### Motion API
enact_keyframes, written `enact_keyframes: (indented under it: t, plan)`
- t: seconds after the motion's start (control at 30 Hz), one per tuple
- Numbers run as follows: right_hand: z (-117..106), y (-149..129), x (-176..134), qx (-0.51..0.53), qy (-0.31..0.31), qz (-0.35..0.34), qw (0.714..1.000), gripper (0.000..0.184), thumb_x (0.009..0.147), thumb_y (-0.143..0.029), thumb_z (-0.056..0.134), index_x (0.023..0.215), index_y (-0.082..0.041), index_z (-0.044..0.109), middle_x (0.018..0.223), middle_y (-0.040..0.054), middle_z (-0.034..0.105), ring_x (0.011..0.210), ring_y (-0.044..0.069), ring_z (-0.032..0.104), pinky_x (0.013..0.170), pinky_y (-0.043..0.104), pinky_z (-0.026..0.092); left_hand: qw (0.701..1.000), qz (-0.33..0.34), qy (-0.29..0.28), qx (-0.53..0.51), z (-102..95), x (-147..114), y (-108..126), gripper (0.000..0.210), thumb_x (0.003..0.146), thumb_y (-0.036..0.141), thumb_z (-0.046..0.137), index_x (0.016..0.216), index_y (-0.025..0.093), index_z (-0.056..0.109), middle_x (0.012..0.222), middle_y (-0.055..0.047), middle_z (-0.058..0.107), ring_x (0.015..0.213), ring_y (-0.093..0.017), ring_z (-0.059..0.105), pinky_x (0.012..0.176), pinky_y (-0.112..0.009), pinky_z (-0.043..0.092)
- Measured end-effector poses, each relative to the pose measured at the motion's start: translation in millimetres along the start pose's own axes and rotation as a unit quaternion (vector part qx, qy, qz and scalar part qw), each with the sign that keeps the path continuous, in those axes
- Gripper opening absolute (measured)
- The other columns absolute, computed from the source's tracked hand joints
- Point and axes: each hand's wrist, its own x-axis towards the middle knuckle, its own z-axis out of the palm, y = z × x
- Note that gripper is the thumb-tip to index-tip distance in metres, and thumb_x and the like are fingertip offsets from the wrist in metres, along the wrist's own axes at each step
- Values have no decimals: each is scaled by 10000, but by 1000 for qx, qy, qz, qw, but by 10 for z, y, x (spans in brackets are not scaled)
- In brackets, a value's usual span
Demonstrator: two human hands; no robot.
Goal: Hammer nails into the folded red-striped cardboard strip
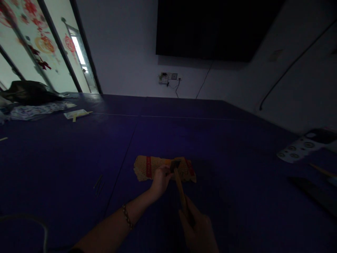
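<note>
In the head view, my right hand [198, 225] is wrapped round the wooden handle of a hammer [180, 188]. The hammer's dark head rests over a tan, speckled piece with red bands [142, 168], which lies on the dark blue surface. My left hand [160, 181] is on the near side of this piece, right beside the hammer head, its fingers closed in a pinch. What those fingers hold is too dark and small to make out. Several thin, nail-like sticks [98, 185] lie to the left of my hands.
The blue surface [200, 135] reaches back to the wall. At the right are a white power strip-like object [295, 150] and a long dark bar [312, 193]. Far left sit a dark bag [31, 93] and a white packet [76, 114]. A pale cable [43, 226] curves at lower left.
</note>
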Motion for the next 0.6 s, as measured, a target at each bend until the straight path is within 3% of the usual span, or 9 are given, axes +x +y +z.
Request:
enact_keyframes:
  t: [0.13, 0.33, 0.4, 0.5, 0.6]
  plan:
    - [26, -8, -24, 14, 18, -1, 1000, 485, 797, -365, 424, 1160, -67, 542, 861, 140, 706, 630, 211, 663, 589, 277, 531, 1000, -5, -10, 6, -9, -9, 24, 150, 649, 0, 555, 569, 121, 594, 767, -38, 623, 748, -148, 589, 706, -252, 468]
    - [24, 25, 10, 23, 26, 26, 999, 459, 718, -363, 537, 1097, -111, 598, 758, 112, 699, 633, 227, 643, 583, 293, 522, 1000, -11, 7, -4, 43, -3, -26, 139, 646, 6, 561, 683, 124, 626, 743, -31, 628, 717, -147, 597, 657, -247, 483]
    - [-20, -63, -1, 80, 24, 45, 996, 450, 719, -375, 546, 1090, -125, 596, 653, 66, 671, 549, 192, 617, 498, 260, 504, 1000, -2, 0, 15, 27, 3, -27, 137, 640, 0, 569, 614, 126, 617, 758, -33, 630, 738, -151, 599, 685, -259, 482]
    - [-152, -249, 12, 202, 29, 101, 974, 456, 736, -406, 544, 1112, -147, 545, 424, -64, 475, 324, 94, 447, 301, 182, 363, 998, 37, -18, 57, -33, 1, 13, 149, 628, -3, 597, 574, 135, 611, 801, -35, 633, 812, -164, 596, 767, -290, 470]
    - [-357, -307, 204, 346, 19, 90, 934, 330, 719, -413, 576, 934, -166, 543, 460, -83, 443, 285, 41, 353, 250, 142, 286, 994, 61, -28, 81, -86, -17, 68, 136, 635, 8, 616, 657, 142, 631, 828, -44, 635, 863, -175, 590, 804, -309, 461]
